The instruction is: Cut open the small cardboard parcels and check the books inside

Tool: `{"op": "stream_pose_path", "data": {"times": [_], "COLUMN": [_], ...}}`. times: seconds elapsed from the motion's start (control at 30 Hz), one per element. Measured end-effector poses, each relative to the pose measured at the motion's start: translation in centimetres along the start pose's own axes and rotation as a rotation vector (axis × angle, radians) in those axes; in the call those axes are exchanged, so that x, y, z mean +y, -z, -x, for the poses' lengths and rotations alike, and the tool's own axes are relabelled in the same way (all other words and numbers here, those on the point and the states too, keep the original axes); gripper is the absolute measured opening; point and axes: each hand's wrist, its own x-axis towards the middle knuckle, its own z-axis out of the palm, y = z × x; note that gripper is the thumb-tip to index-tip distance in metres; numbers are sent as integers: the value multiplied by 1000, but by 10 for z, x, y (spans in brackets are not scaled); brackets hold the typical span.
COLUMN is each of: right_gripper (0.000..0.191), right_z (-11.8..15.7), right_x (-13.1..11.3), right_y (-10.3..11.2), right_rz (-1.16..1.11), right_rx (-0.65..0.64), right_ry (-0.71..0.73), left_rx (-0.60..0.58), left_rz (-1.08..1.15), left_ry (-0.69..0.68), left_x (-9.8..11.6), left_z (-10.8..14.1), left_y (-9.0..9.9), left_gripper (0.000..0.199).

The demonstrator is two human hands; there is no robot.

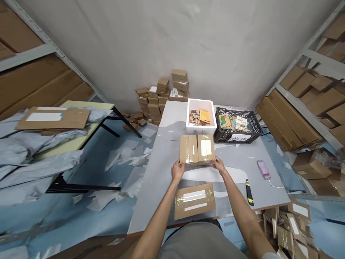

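Note:
Two taped cardboard boxes stand side by side on the grey table, touching the front of the white foam box. My left hand (pixel 178 170) is closed on the near left corner of the left box (pixel 188 150). At the near right corner of the right box (pixel 206 149), my right hand (pixel 219 164) grips with its fingers at the edge. A flat taped cardboard parcel (pixel 194 201) with white labels lies nearer to me, between my forearms, untouched.
Beyond the boxes are the white foam box (pixel 201 128) and a black crate (pixel 237 136) of booklets. A yellow-black cutter (pixel 249 193) and a pinkish phone (pixel 263 169) with a cable lie at right. Shelves (pixel 320 118) flank the table (pixel 151 194).

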Motion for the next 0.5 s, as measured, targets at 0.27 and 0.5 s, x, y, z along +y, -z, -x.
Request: {"op": "stream_pose_path", "data": {"times": [0.27, 0.5], "right_gripper": [53, 69], "right_z": [3, -2], "right_x": [3, 6], "right_y": [-70, -51], "right_rz": [30, 89], "right_rx": [-107, -128], "right_ry": [49, 127], "left_rx": [91, 27], "left_rz": [22, 78], "left_ry": [121, 111], "left_x": [-30, -32], "left_z": [-14, -25], "left_y": [58, 81], "left_gripper": [32, 48]}}
